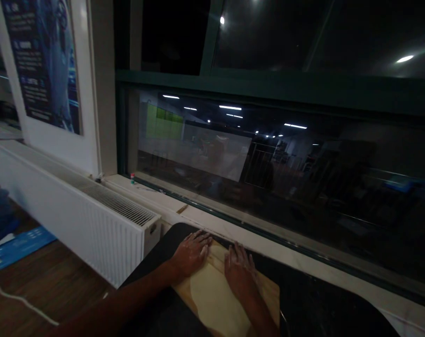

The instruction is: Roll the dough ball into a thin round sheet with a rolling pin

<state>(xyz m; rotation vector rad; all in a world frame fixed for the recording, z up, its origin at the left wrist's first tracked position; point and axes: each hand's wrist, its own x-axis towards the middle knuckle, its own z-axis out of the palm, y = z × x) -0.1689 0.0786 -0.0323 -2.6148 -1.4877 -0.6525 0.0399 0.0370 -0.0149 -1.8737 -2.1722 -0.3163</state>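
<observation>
A pale sheet of rolled-out dough (212, 295) lies on a light wooden board (272, 299), which rests on a black table. Across the far part of the dough, a pale wooden rod that looks like a rolling pin (217, 262) shows between my hands. My left hand (192, 252) lies over its left end, fingers stretched forward and dusted with white. Over the right end is my right hand (239, 269), palm down, with its whitened fingers extended and slightly apart. The rod's ends are hidden under my palms.
The black table (313, 304) meets a white windowsill (212, 222) below a dark, reflecting window. A white radiator (121, 238) stands at the left. A small red-capped bottle (132, 178) is on the sill. A blue sheet (21, 246) and a white cable (23, 302) lie on the floor.
</observation>
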